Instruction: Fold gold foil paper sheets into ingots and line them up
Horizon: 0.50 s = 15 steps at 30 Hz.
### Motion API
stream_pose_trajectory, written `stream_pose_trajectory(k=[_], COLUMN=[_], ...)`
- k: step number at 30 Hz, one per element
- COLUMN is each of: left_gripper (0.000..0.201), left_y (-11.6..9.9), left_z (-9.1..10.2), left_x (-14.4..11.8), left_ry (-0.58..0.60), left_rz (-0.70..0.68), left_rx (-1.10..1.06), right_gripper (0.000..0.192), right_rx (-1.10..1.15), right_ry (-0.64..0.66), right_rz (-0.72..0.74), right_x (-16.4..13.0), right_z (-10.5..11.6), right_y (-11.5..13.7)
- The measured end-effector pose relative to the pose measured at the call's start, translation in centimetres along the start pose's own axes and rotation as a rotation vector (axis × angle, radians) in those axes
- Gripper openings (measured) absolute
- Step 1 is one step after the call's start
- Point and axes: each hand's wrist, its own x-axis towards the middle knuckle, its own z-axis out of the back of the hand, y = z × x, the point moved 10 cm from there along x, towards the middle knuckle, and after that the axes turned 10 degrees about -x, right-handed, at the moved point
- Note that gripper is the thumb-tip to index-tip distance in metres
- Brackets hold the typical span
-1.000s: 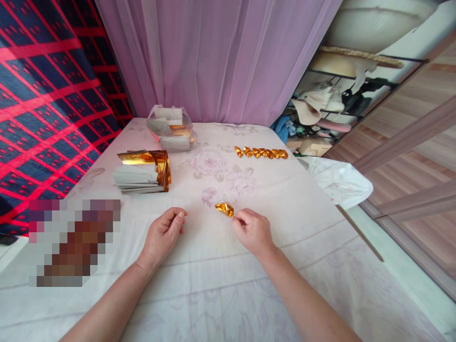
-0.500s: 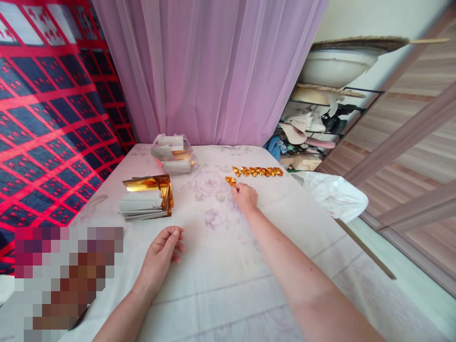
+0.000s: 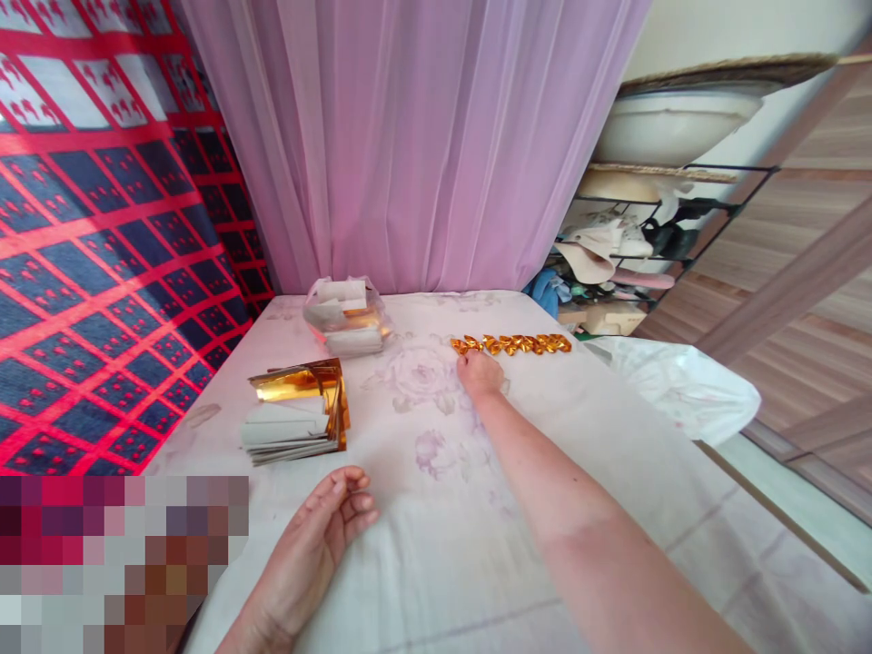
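A row of small folded gold foil paper pieces [image 3: 524, 344] lies on the table. At its left end my right hand [image 3: 482, 374] is closed, its fingertips pinching another folded gold foil piece [image 3: 459, 346] beside the row. My left hand [image 3: 333, 518] hovers nearer to me, palm turned inward, fingers loosely curled and apart, holding nothing. Just beyond it lies a stack of gold foil sheets [image 3: 292, 384] with pale grey backs [image 3: 284, 425], fanned unevenly.
A clear plastic bag [image 3: 347, 318] of more sheets sits at the back left. The flowered cloth covers the table [image 3: 422, 527]. A white plastic bag [image 3: 688, 386] hangs at the right edge, near a loaded shelf rack [image 3: 654, 263]. Purple curtains [image 3: 422, 145] hang behind.
My right hand has brought the folded gold piece up to the left end of the row. My left hand's fingers have loosened and spread. The view has shifted slightly.
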Motion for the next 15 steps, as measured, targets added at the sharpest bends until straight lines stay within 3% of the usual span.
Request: stream_pose_trajectory(k=[15], left_gripper=[0.042], left_y=[0.32], left_z=[-0.11], left_x=[0.02], left_ry=[0.011], left_rz=[0.023], left_rx=[-0.023], right_gripper=[0.034], right_rx=[0.002], right_ry=[0.005], right_rz=[0.007], right_x=[0.7], right_z=[0.19], right_y=[0.54])
